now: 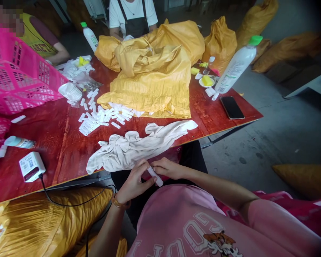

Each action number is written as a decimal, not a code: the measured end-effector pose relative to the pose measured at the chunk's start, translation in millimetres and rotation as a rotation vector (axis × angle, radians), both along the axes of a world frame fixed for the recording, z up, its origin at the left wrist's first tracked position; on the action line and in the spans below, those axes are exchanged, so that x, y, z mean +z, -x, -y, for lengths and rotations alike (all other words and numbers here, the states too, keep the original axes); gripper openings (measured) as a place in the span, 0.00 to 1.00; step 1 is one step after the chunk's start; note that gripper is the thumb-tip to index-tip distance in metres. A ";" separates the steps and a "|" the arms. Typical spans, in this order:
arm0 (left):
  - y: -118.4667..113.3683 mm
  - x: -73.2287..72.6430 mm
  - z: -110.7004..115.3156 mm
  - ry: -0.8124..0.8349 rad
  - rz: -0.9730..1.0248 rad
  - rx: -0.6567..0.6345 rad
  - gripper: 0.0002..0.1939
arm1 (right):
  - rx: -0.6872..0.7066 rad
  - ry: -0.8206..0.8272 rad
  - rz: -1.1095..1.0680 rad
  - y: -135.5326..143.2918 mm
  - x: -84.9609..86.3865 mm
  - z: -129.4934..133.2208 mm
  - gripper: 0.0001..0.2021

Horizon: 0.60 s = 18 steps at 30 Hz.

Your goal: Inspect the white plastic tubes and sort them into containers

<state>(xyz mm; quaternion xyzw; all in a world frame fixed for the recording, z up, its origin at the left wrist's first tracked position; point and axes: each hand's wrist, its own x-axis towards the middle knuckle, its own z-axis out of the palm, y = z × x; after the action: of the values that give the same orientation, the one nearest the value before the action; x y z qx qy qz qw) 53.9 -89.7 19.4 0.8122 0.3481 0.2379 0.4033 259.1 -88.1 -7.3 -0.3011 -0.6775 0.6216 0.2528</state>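
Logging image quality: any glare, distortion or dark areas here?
Head view: highlights gloss the yellow sack at lower left; the green-capped bottle at right leans outward, probably wide-angle distortion; the upper-right corner is dark; the left hand reads clearly.

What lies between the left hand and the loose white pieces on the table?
A crumpled white cloth lies along the near edge of the table, between the left hand and the white pieces. It looks low enough to reach over.
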 end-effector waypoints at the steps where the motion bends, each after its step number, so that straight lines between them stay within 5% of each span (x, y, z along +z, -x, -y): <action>1: 0.3 -2.9 2.3 -0.010 0.013 0.032 0.06 | 0.022 0.099 -0.049 -0.7 -0.5 3.8 0.13; 4: 0.0 -10.4 11.9 -0.007 0.015 0.075 0.06 | 0.041 0.187 -0.071 -3.9 -3.1 13.8 0.07; 8: 7.7 -11.6 -0.3 0.089 0.005 -0.118 0.13 | -0.050 -0.039 0.151 -6.8 -21.2 20.6 0.05; 11: 30.9 -6.7 -55.5 0.049 -0.021 -0.046 0.11 | -0.099 -0.149 0.389 -10.2 -42.2 21.3 0.08; 13: 51.7 -6.9 -108.0 -0.150 -0.089 0.278 0.12 | -0.149 -0.184 0.556 -17.3 -49.9 17.2 0.10; 15: 70.1 -13.0 -159.8 -0.361 -0.342 0.479 0.18 | -0.130 -0.175 0.593 -30.7 -46.7 4.7 0.10; 18: 85.7 -28.7 -213.0 -0.463 -0.696 0.473 0.21 | -0.093 -0.138 0.483 -60.9 -23.6 -36.2 0.10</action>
<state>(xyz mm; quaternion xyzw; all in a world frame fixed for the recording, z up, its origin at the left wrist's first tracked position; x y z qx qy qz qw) -31.9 123.3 -9.3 0.8105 0.5757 0.1082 0.0063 320.0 -51.9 -30.9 -0.4537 -0.7444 0.4718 0.1318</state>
